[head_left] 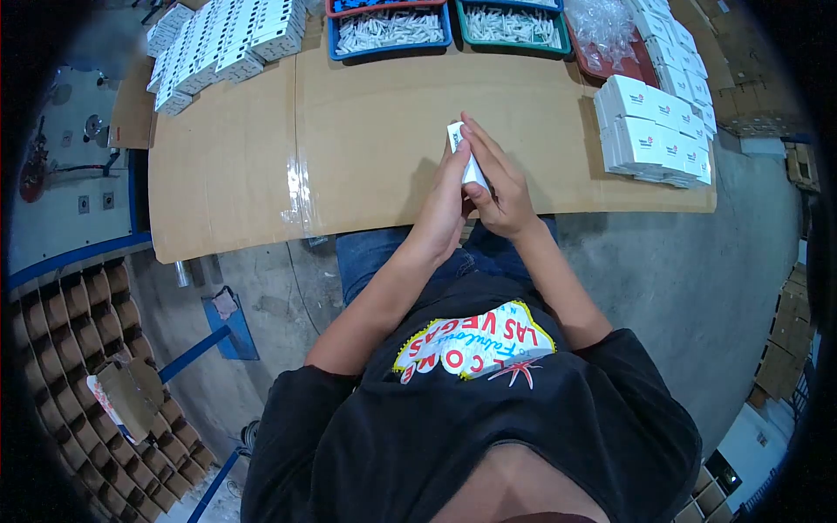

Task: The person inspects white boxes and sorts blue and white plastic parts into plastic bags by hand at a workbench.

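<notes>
Both my hands meet over the front edge of a cardboard-covered table (366,131). Between them is a small white box (459,141), held upright and partly hidden by my fingers. My left hand (445,205) grips it from the left side. Wrapped around its right side is my right hand (497,187), fingers pointing up along the box.
A stack of white boxes (654,131) stands at the table's right. More white boxes (218,44) lie in rows at the far left. A blue tray (390,30) and a green tray (513,24) hold white parts. A divided carton (96,375) sits on the floor at left.
</notes>
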Action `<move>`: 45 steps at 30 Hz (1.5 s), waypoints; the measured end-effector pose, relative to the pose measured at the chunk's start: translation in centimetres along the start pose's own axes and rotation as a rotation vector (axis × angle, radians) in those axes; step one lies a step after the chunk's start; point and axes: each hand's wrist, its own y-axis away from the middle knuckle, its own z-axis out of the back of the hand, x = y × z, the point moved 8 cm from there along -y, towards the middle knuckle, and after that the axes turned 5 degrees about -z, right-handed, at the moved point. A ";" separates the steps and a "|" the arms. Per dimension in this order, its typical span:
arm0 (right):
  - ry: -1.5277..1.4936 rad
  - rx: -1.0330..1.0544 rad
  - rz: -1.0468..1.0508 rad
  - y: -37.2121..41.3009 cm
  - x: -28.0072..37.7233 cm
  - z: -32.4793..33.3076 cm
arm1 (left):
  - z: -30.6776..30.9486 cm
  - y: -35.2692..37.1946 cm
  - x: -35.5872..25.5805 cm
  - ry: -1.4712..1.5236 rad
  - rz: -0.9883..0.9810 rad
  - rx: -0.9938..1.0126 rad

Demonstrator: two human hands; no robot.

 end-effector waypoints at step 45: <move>0.017 -0.081 -0.011 1.4 -1.0 -0.7 | 1.0 -0.8 1.1 -0.175 -0.167 -0.127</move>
